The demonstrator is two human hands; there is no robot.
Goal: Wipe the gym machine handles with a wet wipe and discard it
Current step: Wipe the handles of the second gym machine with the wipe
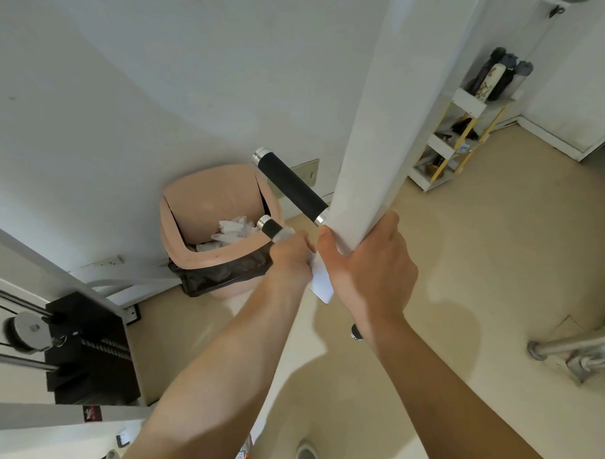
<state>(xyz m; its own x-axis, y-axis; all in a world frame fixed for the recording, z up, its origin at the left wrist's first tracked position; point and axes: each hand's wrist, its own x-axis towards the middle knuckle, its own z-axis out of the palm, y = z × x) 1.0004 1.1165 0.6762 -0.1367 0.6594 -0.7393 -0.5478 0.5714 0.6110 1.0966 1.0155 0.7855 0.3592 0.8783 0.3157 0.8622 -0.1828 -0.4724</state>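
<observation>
A white machine bar (pixel 376 129) runs down the middle of the view, with black foam handles sticking out to its left. The upper handle (pixel 290 186) is bare, with silver end caps. My left hand (pixel 290 256) grips the lower handle (pixel 269 226) with a white wet wipe (pixel 283 233) wrapped around it. My right hand (pixel 368 266) holds the lower end of the white bar, fingers curled round it. Another handle end (pixel 355 334) peeks out under my right wrist.
A pink bin (pixel 209 198) with a black liner and crumpled white wipes inside stands by the wall, just beyond the handles. The weight stack and pulley (pixel 84 345) are at the left. A small shelf (pixel 459 131) stands at the back right, metal frame legs (pixel 571 348) at the right.
</observation>
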